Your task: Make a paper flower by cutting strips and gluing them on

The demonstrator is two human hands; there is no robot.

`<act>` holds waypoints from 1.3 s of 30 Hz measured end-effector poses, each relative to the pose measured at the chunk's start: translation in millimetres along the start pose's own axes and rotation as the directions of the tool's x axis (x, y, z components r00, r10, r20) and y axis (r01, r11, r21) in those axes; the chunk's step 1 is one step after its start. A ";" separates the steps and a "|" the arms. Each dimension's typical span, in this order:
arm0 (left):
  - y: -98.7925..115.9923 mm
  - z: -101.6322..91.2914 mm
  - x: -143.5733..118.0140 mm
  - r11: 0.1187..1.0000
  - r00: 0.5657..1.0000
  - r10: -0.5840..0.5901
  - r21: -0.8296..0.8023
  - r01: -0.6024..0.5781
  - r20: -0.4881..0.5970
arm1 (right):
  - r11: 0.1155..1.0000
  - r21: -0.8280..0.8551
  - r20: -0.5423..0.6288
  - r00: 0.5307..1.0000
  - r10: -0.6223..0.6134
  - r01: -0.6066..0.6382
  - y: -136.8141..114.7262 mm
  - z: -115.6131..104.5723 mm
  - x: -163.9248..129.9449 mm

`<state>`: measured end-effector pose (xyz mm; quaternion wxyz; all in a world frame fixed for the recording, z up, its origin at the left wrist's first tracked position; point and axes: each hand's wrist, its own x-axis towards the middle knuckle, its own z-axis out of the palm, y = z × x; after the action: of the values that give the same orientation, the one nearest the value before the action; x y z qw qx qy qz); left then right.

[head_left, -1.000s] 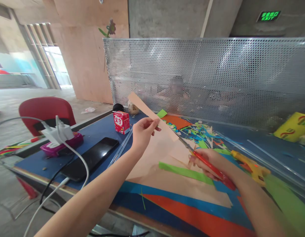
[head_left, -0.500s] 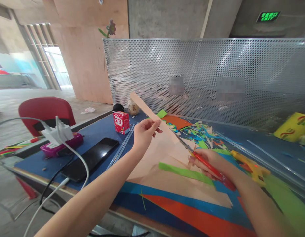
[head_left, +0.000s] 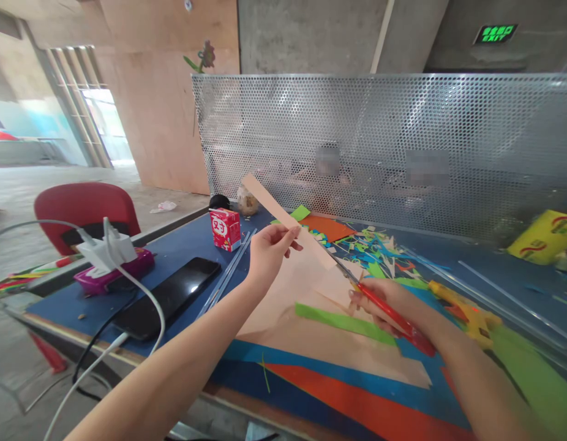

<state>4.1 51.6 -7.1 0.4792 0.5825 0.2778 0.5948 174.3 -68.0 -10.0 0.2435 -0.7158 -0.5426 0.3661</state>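
Note:
My left hand (head_left: 274, 248) pinches a pale peach paper strip (head_left: 269, 201) near its middle, holding it slanted above the table. In my right hand (head_left: 379, 303) is a pair of scissors (head_left: 389, 309) with red handles; the blades lie at the strip's lower right end. Whether the blades are parted there I cannot tell. Beneath both hands spreads a large peach paper sheet (head_left: 274, 318), with a green paper strip (head_left: 343, 323) lying across it. Blue paper (head_left: 357, 373) and orange paper (head_left: 338, 398) stick out from under the sheet toward the front edge.
Paper scraps (head_left: 375, 248) are heaped behind my right hand, and a yellow glue gun (head_left: 467, 312) lies to the right. On the left are a black phone (head_left: 168, 297), a red box (head_left: 225, 229) and a purple power strip (head_left: 113, 269). A perforated metal screen (head_left: 379, 122) closes the back.
Both hands keep their hold and have barely moved. The strip's upper end has shifted slightly right and down.

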 end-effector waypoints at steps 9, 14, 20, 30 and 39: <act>-1.5 0.4 0.8 1.000 1.000 -0.001 0.007 0.000 0.009 | 1.000 0.021 0.031 0.999 0.007 -0.007 -3.0 0.0 -1.7; -1.9 1.3 0.1 1.000 1.000 -0.002 0.005 0.002 0.018 | 0.998 0.034 0.040 0.998 0.054 -0.056 -3.6 0.6 -0.9; -2.1 2.1 -1.1 1.000 0.999 -0.003 0.003 0.003 0.039 | 0.998 0.029 0.030 0.998 0.052 -0.053 -3.2 1.4 -0.3; 0.6 2.5 -2.6 1.000 0.999 -0.015 0.028 0.014 0.035 | 0.997 0.040 0.058 0.997 0.058 -0.060 5.0 -0.5 8.0; -1.6 3.0 -2.8 1.000 0.999 0.006 0.026 -0.007 0.043 | 0.998 0.054 0.032 0.999 0.040 -0.042 -0.8 1.6 1.3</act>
<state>7.0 49.0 -9.2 0.4755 0.6023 0.2734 0.5800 172.8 -66.6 -10.7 0.2468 -0.7142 -0.5212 0.3966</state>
